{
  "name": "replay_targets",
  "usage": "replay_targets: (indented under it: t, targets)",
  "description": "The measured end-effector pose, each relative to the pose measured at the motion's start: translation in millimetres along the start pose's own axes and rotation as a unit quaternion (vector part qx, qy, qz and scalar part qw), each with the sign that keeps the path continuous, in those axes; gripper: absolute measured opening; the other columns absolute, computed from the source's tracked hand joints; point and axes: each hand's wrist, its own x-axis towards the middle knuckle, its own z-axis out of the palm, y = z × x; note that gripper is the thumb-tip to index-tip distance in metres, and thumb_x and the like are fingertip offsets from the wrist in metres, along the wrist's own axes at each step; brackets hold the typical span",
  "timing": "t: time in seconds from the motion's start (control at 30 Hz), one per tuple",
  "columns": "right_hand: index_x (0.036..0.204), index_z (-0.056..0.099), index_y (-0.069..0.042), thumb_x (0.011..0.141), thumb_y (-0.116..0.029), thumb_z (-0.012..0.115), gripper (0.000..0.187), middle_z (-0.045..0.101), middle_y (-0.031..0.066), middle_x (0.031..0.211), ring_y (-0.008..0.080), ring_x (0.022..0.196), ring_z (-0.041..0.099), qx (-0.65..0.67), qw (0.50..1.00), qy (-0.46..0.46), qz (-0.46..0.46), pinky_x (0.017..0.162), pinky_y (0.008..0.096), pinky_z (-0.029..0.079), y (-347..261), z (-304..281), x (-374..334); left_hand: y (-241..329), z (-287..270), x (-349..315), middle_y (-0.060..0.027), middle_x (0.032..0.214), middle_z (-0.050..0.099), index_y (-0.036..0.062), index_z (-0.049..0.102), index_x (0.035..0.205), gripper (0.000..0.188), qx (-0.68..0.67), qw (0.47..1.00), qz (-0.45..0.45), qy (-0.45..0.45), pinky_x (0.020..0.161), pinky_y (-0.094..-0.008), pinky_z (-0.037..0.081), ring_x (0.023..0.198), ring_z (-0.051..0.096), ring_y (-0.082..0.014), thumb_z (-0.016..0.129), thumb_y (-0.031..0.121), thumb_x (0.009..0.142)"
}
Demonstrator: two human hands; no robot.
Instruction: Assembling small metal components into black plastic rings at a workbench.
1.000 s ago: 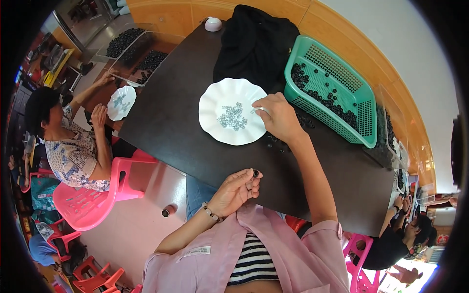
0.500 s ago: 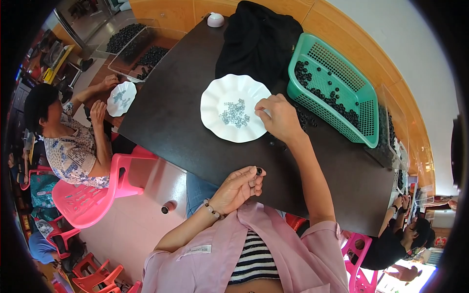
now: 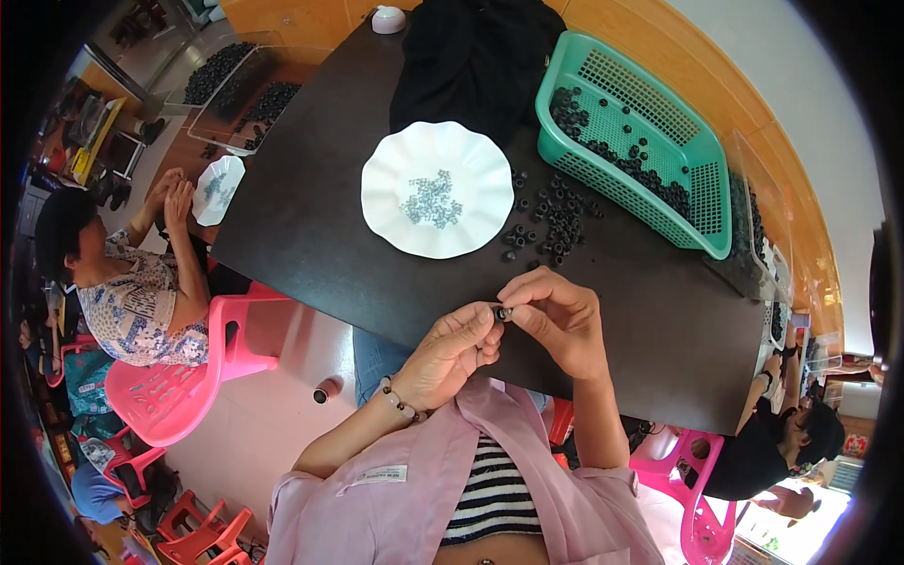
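Note:
Over the near edge of the table my two hands meet. My left hand [image 3: 441,353], palm turned up, is closed round a small black round part [image 3: 500,314] between thumb and fingers. The fingertips of my right hand [image 3: 568,325] are pinched together at the top of that part; whatever they hold is too small to make out. Beyond my hands lies a white scalloped plate [image 3: 381,212] with a pile of tiny clear pieces [image 3: 433,200] in its middle. Loose black parts [image 3: 559,221] are scattered on the table right of the plate.
A green perforated basket [image 3: 626,200] with more black parts stands at the right. Black cloth [image 3: 466,71] lies behind the plate, beside a small white-and-pink object [image 3: 388,20]. At left, a person [image 3: 141,282] handles something by a second white dish [image 3: 218,190]; clear bins [image 3: 226,122] stand behind.
My right hand has come from the plate's right rim back to the black part in my left hand. The loose black parts beside the plate are uncovered. The view has shifted slightly.

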Motion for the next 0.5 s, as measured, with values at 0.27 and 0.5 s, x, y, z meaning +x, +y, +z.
replay_targets:
  t: [0.27, 0.5]
  targets:
    - [0.097, 0.069, -0.002, 0.086, -0.001, 0.066, 0.011, 0.064, 0.0074, 0.101, 0.0115, 0.088, 0.06, -0.003, 1.0, 0.02, 0.003, 0.079, 0.0249, 0.048, 10.3, 3.1, -9.5, -5.8, -3.1, -1.9, 0.0048, 0.08, 0.052, 0.0095, 0.059, 0.096, 0.021, 0.016, 1.0, 0.004, 0.005, 0.07, -0.0208, 0.039, 0.074, 0.046, -0.004, 0.058, 0.03, 0.096]
    - [0.099, 0.068, -0.003, 0.084, -0.003, 0.068, 0.015, 0.065, 0.0044, 0.098, 0.0099, 0.083, 0.055, -0.029, 0.999, 0.017, 0.013, 0.076, 0.0243, 0.045, 11.7, 1.0, -13.5, -10.3, -10.0, -1.3, 0.0026, 0.081, 0.052, 0.0094, 0.059, 0.098, 0.021, 0.057, 0.998, 0.018, 0.006, 0.072, -0.0238, 0.04, 0.076, 0.048, -0.0074, 0.055, 0.03, 0.098]
